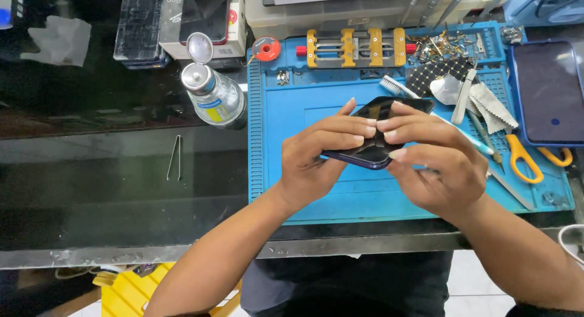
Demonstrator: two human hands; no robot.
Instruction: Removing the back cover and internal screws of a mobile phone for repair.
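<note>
Over ribbed blue mat [286, 116], both hands [377, 153] pinching glossy dark slab phone [371, 153]

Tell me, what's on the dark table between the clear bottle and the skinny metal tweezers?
Nothing: in the head view, the stretch of dark table between the clear bottle and the tweezers is bare.

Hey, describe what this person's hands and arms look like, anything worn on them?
Both arms are bare from the lower edge of the view up to the hands, with no sleeves showing on the forearms. The left hand and right hand wear no gloves; no rings, watch or bracelets are visible. The fingernails are short and unpainted. A dark garment covers the torso between the arms.
</note>
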